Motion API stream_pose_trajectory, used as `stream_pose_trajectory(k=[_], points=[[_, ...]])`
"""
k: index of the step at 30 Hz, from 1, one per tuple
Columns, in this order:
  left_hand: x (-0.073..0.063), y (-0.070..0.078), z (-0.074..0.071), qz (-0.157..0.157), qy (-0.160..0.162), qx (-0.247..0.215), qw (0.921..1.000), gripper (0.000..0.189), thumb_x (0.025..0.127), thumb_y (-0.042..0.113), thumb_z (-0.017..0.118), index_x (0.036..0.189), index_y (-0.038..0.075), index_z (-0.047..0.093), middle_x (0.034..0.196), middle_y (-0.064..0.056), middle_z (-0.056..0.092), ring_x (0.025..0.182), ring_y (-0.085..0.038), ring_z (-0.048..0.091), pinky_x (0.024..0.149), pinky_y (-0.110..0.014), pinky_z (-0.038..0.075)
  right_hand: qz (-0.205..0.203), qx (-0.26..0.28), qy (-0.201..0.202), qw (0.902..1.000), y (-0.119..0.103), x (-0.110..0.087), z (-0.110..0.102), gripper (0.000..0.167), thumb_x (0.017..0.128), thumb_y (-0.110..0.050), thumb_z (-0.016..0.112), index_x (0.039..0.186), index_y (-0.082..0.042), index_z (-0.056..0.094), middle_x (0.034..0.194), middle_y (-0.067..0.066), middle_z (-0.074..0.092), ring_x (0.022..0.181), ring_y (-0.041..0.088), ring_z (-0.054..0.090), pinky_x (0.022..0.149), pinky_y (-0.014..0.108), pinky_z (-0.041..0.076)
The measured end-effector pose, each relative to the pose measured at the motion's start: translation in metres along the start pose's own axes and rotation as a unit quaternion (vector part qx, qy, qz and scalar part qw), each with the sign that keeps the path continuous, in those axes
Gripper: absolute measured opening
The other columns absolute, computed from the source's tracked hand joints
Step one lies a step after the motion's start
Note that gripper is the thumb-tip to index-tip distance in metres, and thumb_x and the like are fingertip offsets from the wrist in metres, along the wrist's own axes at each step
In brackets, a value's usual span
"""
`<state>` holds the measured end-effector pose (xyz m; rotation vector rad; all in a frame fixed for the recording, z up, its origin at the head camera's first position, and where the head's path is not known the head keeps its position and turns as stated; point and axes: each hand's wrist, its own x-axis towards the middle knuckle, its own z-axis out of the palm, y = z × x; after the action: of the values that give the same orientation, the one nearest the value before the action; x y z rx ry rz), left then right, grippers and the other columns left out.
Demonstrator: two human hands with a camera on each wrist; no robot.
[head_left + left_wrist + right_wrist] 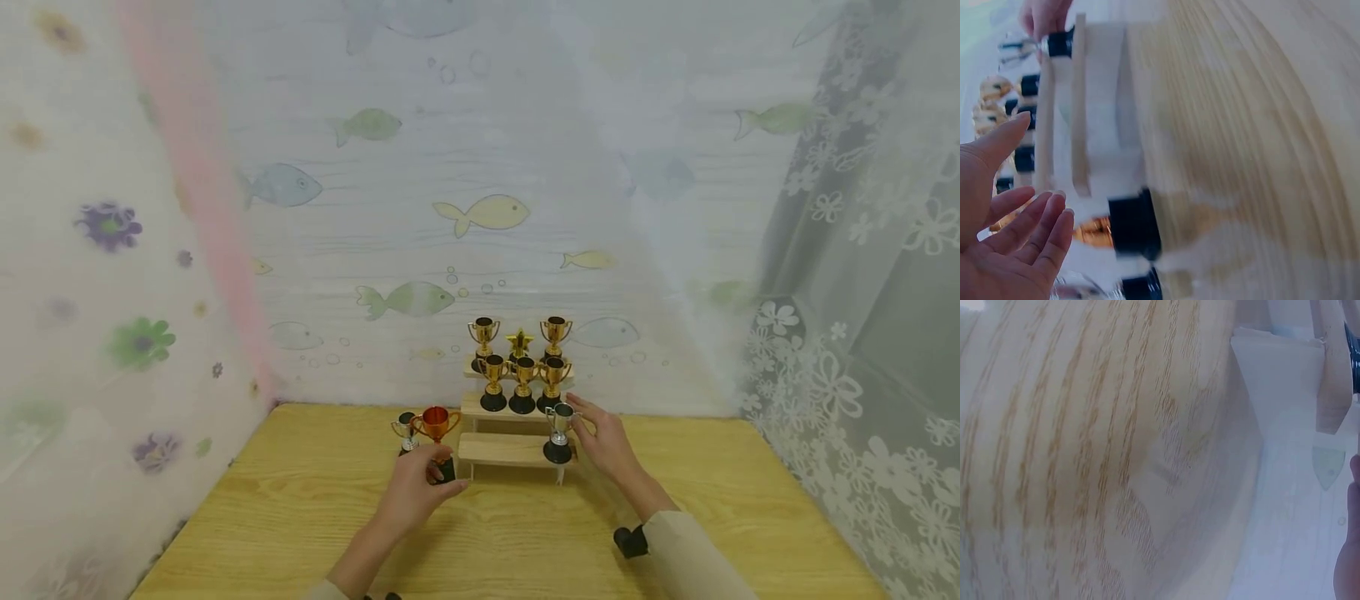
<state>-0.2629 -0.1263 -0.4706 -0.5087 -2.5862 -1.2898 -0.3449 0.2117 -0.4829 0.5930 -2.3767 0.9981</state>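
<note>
An orange-bronze trophy cup point(436, 423) on a black base stands on the table left of a small stepped wooden stand point(498, 450). My left hand point(415, 487) is right in front of it, and the left wrist view shows its thumb and fingers spread with nothing between them. A silver trophy cup point(561, 420) stands at the right end of the stand's lowest step. Beside that cup is my right hand point(609, 443), its fingers extended toward the stand; whether they touch the cup is unclear. Another silver cup point(406, 423) stands behind the orange one.
Three gold cups point(524, 372) line the middle step. On the top step, two more gold cups point(556, 331) flank a gold star trophy point(519, 341). The wood-grain table point(510, 542) meets a fish-patterned curtain point(345, 367) at the back.
</note>
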Motion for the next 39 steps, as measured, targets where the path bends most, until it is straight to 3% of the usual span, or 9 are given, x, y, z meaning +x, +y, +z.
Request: stream_pose_trajectory(k=[9, 14, 21, 25, 33, 39], points=[[0.012, 0.021, 0.03, 0.023, -0.027, -0.043, 0.9984, 0.053, 0.085, 0.031, 0.085, 0.125, 0.001, 0.067, 0.119, -0.019, 0.068, 0.09, -0.03, 0.065, 0.074, -0.031, 0.053, -0.023, -0.006, 0.009, 0.9997, 0.0, 0.0, 0.0, 0.032, 0.101, -0.006, 0.061, 0.13, 0.008, 0.065, 0.135, 0.023, 0.063, 0.124, 0.047, 0.059, 0.099, 0.063, 0.047], [0.02, 0.028, 0.046, 0.027, -0.027, -0.041, 0.9984, 0.051, 0.085, 0.031, 0.086, 0.124, 0.005, 0.068, 0.119, -0.015, 0.068, 0.092, -0.026, 0.065, 0.076, -0.034, 0.054, -0.002, 0.0, -0.006, 1.0, -0.001, 0.0, -0.001, 0.034, 0.103, -0.007, 0.06, 0.133, 0.007, 0.064, 0.138, 0.022, 0.062, 0.127, 0.046, 0.057, 0.102, 0.062, 0.045], [0.032, 0.036, 0.07, 0.011, -0.028, -0.047, 0.9984, 0.056, 0.086, 0.036, 0.084, 0.13, 0.008, 0.065, 0.123, -0.01, 0.067, 0.099, -0.024, 0.064, 0.081, -0.037, 0.054, -0.007, -0.005, 0.001, 1.0, -0.001, 0.0, -0.002, 0.034, 0.103, -0.007, 0.06, 0.133, 0.007, 0.064, 0.137, 0.022, 0.062, 0.127, 0.046, 0.057, 0.101, 0.062, 0.046], [0.038, 0.039, 0.082, -0.003, -0.029, -0.061, 0.9977, 0.061, 0.086, 0.037, 0.084, 0.134, 0.006, 0.063, 0.127, -0.015, 0.065, 0.105, -0.027, 0.063, 0.084, -0.039, 0.054, -0.008, -0.005, 0.001, 1.0, -0.001, 0.0, -0.001, 0.034, 0.103, -0.008, 0.061, 0.133, 0.007, 0.064, 0.137, 0.022, 0.062, 0.127, 0.046, 0.057, 0.101, 0.062, 0.046], [0.048, 0.046, 0.096, 0.015, -0.022, -0.086, 0.9959, 0.062, 0.086, 0.029, 0.085, 0.133, -0.003, 0.061, 0.125, -0.02, 0.065, 0.109, -0.036, 0.065, 0.09, -0.047, 0.055, 0.001, 0.003, -0.004, 1.0, 0.0, 0.0, -0.001, 0.033, 0.102, -0.007, 0.061, 0.132, 0.007, 0.065, 0.138, 0.021, 0.062, 0.128, 0.045, 0.057, 0.104, 0.06, 0.045], [0.055, 0.049, 0.106, 0.005, -0.034, -0.094, 0.995, 0.059, 0.087, 0.027, 0.084, 0.134, 0.0, 0.061, 0.128, -0.02, 0.064, 0.114, -0.036, 0.064, 0.092, -0.046, 0.056, 0.0, 0.002, -0.003, 1.0, 0.002, 0.0, -0.001, 0.034, 0.102, -0.008, 0.062, 0.133, 0.006, 0.065, 0.139, 0.02, 0.061, 0.128, 0.044, 0.057, 0.102, 0.061, 0.046]])
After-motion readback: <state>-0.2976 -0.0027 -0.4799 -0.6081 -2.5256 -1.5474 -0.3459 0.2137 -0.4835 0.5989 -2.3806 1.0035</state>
